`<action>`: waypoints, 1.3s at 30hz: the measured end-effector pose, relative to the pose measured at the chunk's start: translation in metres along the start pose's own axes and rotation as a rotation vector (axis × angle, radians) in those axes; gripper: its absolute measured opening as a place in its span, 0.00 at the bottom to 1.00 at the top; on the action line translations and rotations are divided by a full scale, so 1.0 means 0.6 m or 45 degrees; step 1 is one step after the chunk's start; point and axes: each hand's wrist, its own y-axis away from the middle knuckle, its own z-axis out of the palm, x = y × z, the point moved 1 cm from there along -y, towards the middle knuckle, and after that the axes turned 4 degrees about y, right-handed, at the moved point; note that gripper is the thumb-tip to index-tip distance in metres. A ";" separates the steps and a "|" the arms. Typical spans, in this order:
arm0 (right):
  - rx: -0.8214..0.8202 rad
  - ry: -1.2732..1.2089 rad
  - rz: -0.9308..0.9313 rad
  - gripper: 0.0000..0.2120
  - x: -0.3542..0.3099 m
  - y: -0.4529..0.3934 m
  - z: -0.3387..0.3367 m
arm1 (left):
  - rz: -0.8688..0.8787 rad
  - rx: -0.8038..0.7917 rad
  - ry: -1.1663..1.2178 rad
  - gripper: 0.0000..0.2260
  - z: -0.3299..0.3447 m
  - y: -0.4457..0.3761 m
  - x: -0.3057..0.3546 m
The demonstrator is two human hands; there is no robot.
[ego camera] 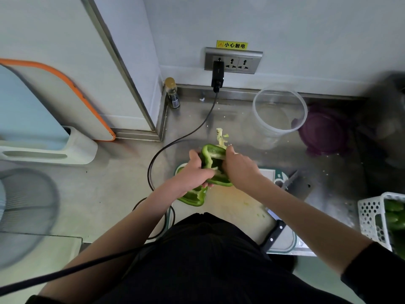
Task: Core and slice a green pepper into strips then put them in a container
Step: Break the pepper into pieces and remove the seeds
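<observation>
— Above the cutting board (pixel 232 207), the left hand (pixel 195 172) grips a green pepper half (pixel 213 159), fingers curled round it; the right hand (pixel 238 165) pinches out pith.

— Judging by that, pull the ribs cleanly, drop them by the core (pixel 221 137), then slice with the knife (pixel 275 229).

— Other half (pixel 194 197)?

— Lying on the board.

This is a kitchen prep corner. A stainless steel table (pixel 114 189) carries a cutting board (pixel 236 207) with a knife (pixel 275 231), spare boards stand in a rack (pixel 72 148), and a sauce bottle (pixel 172 93) sits below a wall socket (pixel 233 60). A white basket (pixel 370 213) holds green peppers.
</observation>
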 end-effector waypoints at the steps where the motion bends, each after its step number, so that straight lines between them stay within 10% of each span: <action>1: -0.005 -0.033 -0.032 0.14 0.004 0.001 -0.001 | -0.005 -0.002 0.011 0.17 0.000 0.001 -0.001; 12: 0.102 -0.174 -0.341 0.07 0.046 0.007 -0.039 | -0.087 -0.012 0.146 0.19 -0.010 -0.009 -0.002; 18: 0.442 -0.828 -0.065 0.13 0.056 -0.012 -0.042 | -0.134 0.081 0.234 0.19 -0.019 -0.023 -0.009; 27: 0.222 -0.601 -0.303 0.19 0.047 -0.023 -0.051 | -0.035 0.067 0.223 0.19 -0.033 -0.017 -0.017; 30: 0.126 -0.037 -0.396 0.27 0.017 -0.002 -0.050 | -0.009 0.031 0.254 0.19 -0.027 -0.017 -0.018; 39: 0.168 0.104 -0.414 0.16 -0.006 -0.004 -0.038 | 0.130 -0.127 0.122 0.19 -0.038 -0.012 -0.026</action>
